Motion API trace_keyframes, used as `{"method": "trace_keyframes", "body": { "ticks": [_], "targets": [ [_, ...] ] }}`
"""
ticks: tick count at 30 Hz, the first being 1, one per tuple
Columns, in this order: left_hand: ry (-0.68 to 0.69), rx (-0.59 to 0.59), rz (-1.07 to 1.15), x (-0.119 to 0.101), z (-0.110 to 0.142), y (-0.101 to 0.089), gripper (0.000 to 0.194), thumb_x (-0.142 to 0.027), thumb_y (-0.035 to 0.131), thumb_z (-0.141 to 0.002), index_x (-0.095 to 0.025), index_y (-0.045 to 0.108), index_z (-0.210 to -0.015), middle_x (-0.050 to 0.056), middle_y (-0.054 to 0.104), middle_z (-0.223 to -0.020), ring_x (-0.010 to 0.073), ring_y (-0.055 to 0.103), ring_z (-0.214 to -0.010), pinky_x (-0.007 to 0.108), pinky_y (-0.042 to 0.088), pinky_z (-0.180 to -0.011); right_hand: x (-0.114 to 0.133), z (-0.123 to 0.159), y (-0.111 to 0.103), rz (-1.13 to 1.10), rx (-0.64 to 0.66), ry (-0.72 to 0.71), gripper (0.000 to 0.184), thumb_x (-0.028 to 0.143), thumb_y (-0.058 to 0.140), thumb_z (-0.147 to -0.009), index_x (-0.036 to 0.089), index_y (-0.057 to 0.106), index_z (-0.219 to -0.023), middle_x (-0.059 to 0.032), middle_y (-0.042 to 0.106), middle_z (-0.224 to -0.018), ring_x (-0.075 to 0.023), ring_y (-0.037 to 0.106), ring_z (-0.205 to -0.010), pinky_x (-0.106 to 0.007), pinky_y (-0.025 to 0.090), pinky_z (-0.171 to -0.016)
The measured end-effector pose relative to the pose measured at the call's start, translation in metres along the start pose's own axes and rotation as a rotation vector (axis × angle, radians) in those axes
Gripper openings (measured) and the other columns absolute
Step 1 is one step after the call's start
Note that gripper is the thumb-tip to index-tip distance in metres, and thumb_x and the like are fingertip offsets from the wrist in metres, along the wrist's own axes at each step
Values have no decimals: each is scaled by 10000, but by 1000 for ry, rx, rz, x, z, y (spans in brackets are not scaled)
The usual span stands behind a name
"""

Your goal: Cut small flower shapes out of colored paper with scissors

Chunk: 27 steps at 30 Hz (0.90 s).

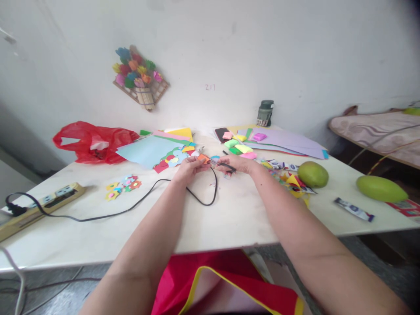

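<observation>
Over the middle of the white table, my left hand (190, 168) pinches a small piece of orange paper (203, 158). My right hand (238, 164) is closed round the dark handles of a pair of scissors (229, 166), whose blades point left at the orange paper. Whether the blades touch or cut the paper is too small to tell. Just behind my left hand lie coloured paper cut-outs (172, 158). A black cord (215, 188) loops on the table under my hands. Small paper flowers (124, 186) rest to the left.
A power strip (46, 203) and a red plastic bag (95, 142) are on the left. Coloured sheets (288, 139), soft clay packets (241, 144) and a dark bottle (265, 113) stand behind. Green mangoes (313, 174), paper scraps (292, 180) and a tube (354, 209) lie right.
</observation>
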<state>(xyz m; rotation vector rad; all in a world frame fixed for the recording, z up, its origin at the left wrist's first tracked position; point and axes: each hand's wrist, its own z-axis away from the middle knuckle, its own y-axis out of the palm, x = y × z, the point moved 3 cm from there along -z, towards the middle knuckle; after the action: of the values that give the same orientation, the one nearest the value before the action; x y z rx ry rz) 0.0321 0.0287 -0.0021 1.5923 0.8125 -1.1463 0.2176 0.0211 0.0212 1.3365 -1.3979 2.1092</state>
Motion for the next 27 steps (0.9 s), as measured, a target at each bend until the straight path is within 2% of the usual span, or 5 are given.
{"method": "trace_keyframes", "body": {
  "ticks": [11,27],
  "targets": [
    [12,9,-13,1,-1,-2,194,-209,747,-655,-98,645,-775,69,697,-768,178,691,-739,278,530,-730,-2,-2,2,16,-3,-14,376,517,665,-718,166,566,-809,33,548,-577,-61,488,-443,-170,328,-395],
    [23,8,-29,4,-5,-5,194,-231,744,-649,-107,649,-765,65,693,-767,178,686,-729,321,526,-781,2,0,3,-14,-6,-28,329,466,668,-737,158,554,-763,48,503,-542,-50,450,-428,-163,320,-385]
  ]
}}
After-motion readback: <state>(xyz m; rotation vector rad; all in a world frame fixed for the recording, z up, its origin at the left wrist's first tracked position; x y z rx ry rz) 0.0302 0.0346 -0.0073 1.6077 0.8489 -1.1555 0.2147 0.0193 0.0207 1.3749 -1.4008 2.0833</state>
